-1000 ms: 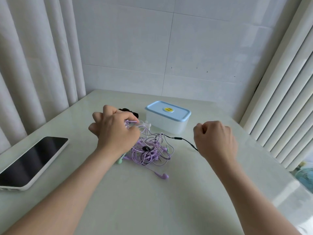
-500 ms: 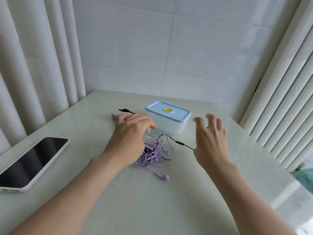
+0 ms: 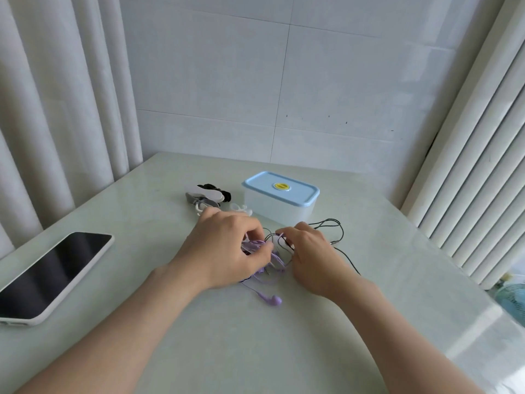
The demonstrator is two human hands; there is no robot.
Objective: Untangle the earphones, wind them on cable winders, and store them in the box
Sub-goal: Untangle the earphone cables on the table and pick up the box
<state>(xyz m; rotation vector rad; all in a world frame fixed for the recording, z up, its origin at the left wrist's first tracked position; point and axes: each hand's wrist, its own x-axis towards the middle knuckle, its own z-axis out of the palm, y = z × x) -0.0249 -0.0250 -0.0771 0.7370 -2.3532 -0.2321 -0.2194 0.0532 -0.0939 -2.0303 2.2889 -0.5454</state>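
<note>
The left hand point(image 3: 224, 251) and the right hand point(image 3: 311, 255) both curl their fingers into the messy pile of earphones point(image 3: 276, 258) on the table point(image 3: 270, 351) — each pinches some cords. Just behind sits the box point(image 3: 279, 207), lid on, with the cable winders point(image 3: 208, 196) to its left. A phone point(image 3: 51, 275) lies far left.

Tangled purple-and-black earphones point(image 3: 275, 258) lie before the lidded box point(image 3: 278, 213) — winders point(image 3: 205, 194) beside it.
</note>
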